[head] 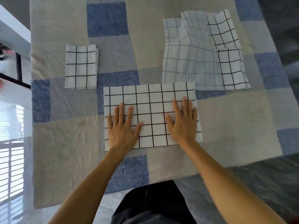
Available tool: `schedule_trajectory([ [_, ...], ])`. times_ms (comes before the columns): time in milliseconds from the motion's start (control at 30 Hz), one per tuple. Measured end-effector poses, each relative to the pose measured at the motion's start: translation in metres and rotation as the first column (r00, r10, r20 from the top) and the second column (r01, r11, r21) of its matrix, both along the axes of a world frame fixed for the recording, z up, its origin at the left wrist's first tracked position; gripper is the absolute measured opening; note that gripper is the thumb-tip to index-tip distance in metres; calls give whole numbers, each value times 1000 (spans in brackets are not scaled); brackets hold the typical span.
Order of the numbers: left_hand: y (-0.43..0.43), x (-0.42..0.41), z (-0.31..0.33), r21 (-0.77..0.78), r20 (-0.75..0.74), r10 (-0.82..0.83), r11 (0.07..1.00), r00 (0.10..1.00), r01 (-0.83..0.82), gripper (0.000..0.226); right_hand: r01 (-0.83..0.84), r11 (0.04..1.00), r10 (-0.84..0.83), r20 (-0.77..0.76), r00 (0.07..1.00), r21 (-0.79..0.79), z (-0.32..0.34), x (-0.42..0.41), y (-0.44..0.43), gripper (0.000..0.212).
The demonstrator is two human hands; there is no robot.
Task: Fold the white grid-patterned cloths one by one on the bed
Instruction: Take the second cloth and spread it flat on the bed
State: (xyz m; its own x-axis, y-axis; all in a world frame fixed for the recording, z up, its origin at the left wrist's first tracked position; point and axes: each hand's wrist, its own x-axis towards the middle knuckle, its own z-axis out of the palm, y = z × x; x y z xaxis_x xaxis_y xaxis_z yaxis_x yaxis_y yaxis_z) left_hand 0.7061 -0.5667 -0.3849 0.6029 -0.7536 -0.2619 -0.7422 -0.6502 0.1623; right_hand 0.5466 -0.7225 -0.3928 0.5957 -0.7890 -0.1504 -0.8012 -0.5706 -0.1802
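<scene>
The half-folded cloth [150, 97], white with a black grid, lies flat as a wide rectangle in the middle of the bed [64, 135], near the person's edge of it. Both hands press down on its near half. The left hand [123, 126] sits towards the left side and the right hand [182, 122] towards the right side. The grip of each is spread, with fingers straight and fanned, palms on the fabric, pinching nothing. The right hand's outer fingers reach close to the cloth's right edge. Left of this cloth and a little farther up the bed, apart from it, lies a folded cloth [80, 67] of the same pattern, a narrow upright rectangle with its layers showing at the right edge. To the far right lies a loose pile of unfolded cloths [194, 65], rumpled. Part of it shows a paler grid, and two bolder-gridded flaps lie turned over along its right side. The half-folded cloth's far right corner lies over the near left edge of that pile, so the two touch there. The bed's cover is a patchwork of beige, grey and blue squares. A window grille [11, 159] shows at the left, and the person's dark clothing [152, 204] sits at the bottom between the forearms.
</scene>
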Motion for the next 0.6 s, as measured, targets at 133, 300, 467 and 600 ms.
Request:
schedule_trajectory([
  [133, -3, 0, 4, -58, 6, -34, 998, 999, 35, 70, 30, 999, -30, -1, 1000, -12, 4, 2, 5, 64],
  [300, -12, -19, 0, -154, -13, -124, 981, 992, 121, 58, -192, 981, 187, 167, 968, 14, 13, 35, 40, 54],
  [467, -2, -23, -7, -119, -20, -87, 989, 996, 85, 57, -221, 972, 216, 57, 975, 85, -1, 30, 56, 56],
  [600, 4, -16, -6, -83, -1, -87, 993, 996, 87, 61, -179, 982, 179, 6, 984, 59, 1, 10, 43, 63],
])
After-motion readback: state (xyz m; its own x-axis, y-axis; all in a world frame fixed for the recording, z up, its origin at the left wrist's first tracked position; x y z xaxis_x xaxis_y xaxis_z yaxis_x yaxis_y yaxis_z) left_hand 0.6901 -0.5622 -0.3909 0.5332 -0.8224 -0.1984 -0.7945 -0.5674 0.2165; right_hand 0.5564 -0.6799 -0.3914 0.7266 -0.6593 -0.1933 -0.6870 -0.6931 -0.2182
